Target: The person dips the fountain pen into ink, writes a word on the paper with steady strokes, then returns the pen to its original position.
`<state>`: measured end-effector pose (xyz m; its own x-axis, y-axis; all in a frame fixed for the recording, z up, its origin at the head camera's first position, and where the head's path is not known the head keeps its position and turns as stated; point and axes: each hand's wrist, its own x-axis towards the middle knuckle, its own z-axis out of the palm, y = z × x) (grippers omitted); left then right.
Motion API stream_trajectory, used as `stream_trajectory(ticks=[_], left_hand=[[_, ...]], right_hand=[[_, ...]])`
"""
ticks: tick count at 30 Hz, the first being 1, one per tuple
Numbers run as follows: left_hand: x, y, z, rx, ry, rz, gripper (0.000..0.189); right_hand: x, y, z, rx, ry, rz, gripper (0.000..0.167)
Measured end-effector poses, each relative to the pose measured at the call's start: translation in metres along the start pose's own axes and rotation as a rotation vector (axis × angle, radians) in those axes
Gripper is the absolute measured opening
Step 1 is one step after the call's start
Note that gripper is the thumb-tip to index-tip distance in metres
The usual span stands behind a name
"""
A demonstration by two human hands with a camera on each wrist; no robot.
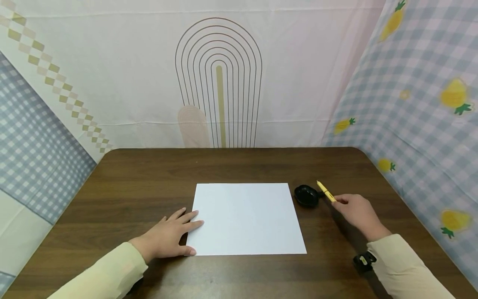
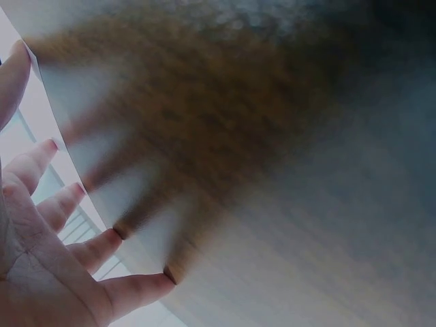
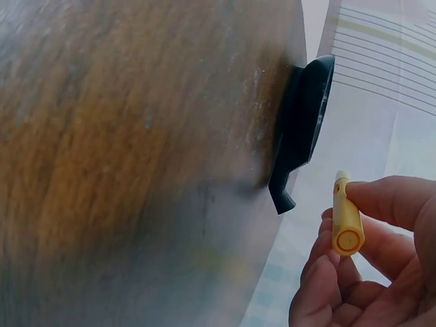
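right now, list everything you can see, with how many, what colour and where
Paper: 1, white, flat on the table
Pen: 1, yellow, in the right grip
Spoon-shaped thing: 1, black, on the table right of the paper
Table: 1, brown, under the paper
Back cloth: 1, white with printed arches, behind the table
Right cloth: 1, blue-white checks with yellow fruit, at the right
Left cloth: 1, blue-white checks, at the left
Wrist device: 1 clearly visible, black, at the right cuff
Sleeves: 2, pale, one per arm
Left grip: 1, bare, at the paper's left edge
Right grip: 1, bare, pinching the pen
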<state>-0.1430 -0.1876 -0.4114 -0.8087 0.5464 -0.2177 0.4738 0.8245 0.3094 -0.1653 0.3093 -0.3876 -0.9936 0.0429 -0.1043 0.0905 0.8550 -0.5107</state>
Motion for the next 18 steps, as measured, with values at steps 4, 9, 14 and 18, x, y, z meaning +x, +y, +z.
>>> stream_trajectory(ticks=[4,9,14,18], left_hand=[[-0.0005,0.0006,0.0001,-0.004,-0.004,-0.007,0.075],[-0.0010,0.0009,0.0000,-0.014,-0.013,-0.015,0.075],[-0.0002,0.0004,0.0002,-0.018,-0.011,-0.011,0.075],[0.0002,0.0000,0.0004,-0.014,-0.009,-0.009,0.075]], right_hand=[[-0.0008,-0.0011,-0.0013,0.013,-0.011,-0.008,0.040],[-0.0008,-0.0028,-0.0015,0.021,-0.021,-0.018,0.037],[-0.0015,-0.0036,-0.0022,0.014,-0.033,-0.034,0.036],[-0.0024,-0.0040,-0.0027,0.006,-0.043,-0.039,0.034]])
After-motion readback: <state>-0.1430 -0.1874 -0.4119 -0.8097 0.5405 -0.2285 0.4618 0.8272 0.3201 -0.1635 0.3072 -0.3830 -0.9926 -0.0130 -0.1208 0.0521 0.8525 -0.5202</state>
